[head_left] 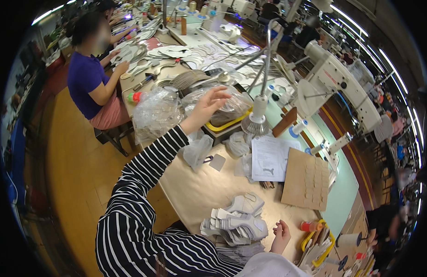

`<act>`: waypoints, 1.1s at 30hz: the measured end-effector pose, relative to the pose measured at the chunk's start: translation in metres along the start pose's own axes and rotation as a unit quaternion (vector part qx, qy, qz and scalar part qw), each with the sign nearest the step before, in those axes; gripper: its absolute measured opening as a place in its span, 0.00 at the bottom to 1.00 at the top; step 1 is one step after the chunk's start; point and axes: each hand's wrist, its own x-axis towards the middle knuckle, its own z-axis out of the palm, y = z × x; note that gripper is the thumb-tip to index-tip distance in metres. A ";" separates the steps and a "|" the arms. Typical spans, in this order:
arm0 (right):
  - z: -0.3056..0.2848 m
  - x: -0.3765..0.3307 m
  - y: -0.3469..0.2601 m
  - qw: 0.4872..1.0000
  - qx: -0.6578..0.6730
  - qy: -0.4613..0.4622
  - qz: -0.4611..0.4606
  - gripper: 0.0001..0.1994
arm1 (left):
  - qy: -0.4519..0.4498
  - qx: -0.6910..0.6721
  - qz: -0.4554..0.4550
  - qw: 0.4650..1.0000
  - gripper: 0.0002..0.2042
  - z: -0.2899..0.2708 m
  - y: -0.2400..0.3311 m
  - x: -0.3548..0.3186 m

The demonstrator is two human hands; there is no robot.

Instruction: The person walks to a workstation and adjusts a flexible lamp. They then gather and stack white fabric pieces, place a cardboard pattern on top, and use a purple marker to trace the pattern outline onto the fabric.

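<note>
My left hand [206, 108] reaches out over a clear plastic bag [190, 99] that lies in a yellow-rimmed bin [229, 123]. Its fingers are stretched out, and nothing shows in them. My right hand [281, 236] is low on the right above the table, its fingers loosely bent and apart, with no object visible in it. Just left of it lies a stack of white and grey cut shoe pieces [241, 221]. More thin grey pieces [239, 251] lie below that stack, partly hidden by my sleeve.
Papers [269, 159] and a brown board [306, 180] lie right of centre. A flexible-neck lamp [256, 121] rises beyond the bin. Sewing machines [338, 78] stand at right. A yellow-edged basket [319, 244] is near my right hand. A co-worker in purple [88, 83] sits left.
</note>
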 end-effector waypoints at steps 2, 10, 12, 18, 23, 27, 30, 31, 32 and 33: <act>0.010 0.008 -0.004 1.000 0.006 0.000 -0.015 0.13 | 0.048 0.031 -0.015 0.998 0.20 -0.033 -0.004 0.004; 0.042 0.028 -0.016 0.992 -0.033 -0.009 -0.124 0.12 | 0.160 0.326 -0.232 0.902 0.25 -0.225 -0.068 0.060; 0.045 0.032 -0.017 0.977 -0.093 -0.027 -0.190 0.15 | 0.127 0.428 -0.186 0.875 0.24 -0.260 -0.096 0.071; 0.053 0.031 -0.046 0.971 -0.173 0.003 -0.166 0.15 | 0.064 0.539 -0.306 0.782 0.31 -0.299 -0.160 0.101; 0.061 0.035 -0.079 0.962 -0.226 0.011 -0.153 0.16 | 0.107 0.550 -0.369 0.741 0.33 -0.284 -0.184 0.114; 0.061 0.038 -0.090 0.957 -0.255 0.015 -0.138 0.16 | 0.098 0.550 -0.372 0.741 0.31 -0.283 -0.199 0.131; 0.057 0.036 -0.094 0.955 -0.269 0.020 -0.126 0.16 | 0.062 0.543 -0.407 0.732 0.31 -0.293 -0.215 0.145; 0.056 0.035 -0.096 0.954 -0.274 0.022 -0.124 0.17 | 0.058 0.509 -0.421 0.748 0.31 -0.296 -0.221 0.148; 0.055 0.035 -0.097 0.953 -0.276 0.022 -0.123 0.17 | 0.058 0.483 -0.431 0.760 0.31 -0.299 -0.224 0.150; 0.054 0.034 -0.098 0.953 -0.278 0.020 -0.120 0.17 | 0.042 0.539 -0.406 0.737 0.31 -0.299 -0.225 0.150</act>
